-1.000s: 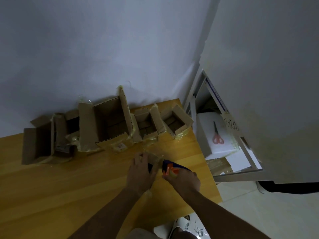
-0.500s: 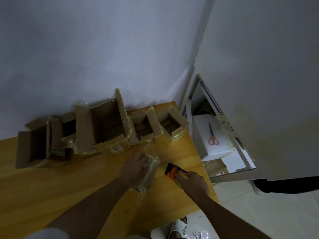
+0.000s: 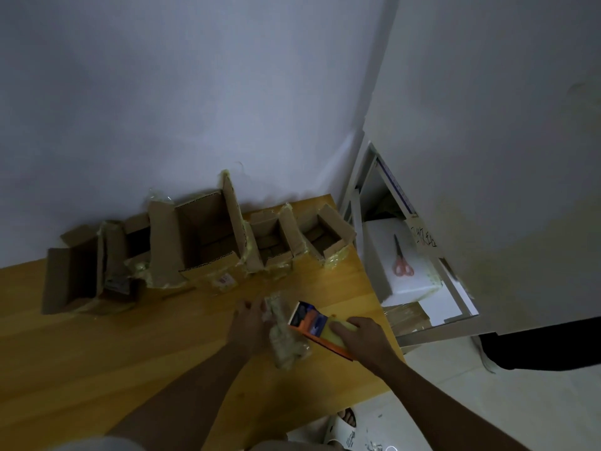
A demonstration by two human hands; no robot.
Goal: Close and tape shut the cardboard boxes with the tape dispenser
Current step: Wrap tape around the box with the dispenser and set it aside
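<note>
The right hand has drawn the tape dispenser apart from the left hand, which now clutches a tape wad. Beyond both, 5 cardboard boxes gape open, so no sealing yet.

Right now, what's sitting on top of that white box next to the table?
A pair of scissors with orange-red handles lies on top of the white box, blades pointing away from the person. Nothing else shows on it. What's inside the box can't be seen.
</note>
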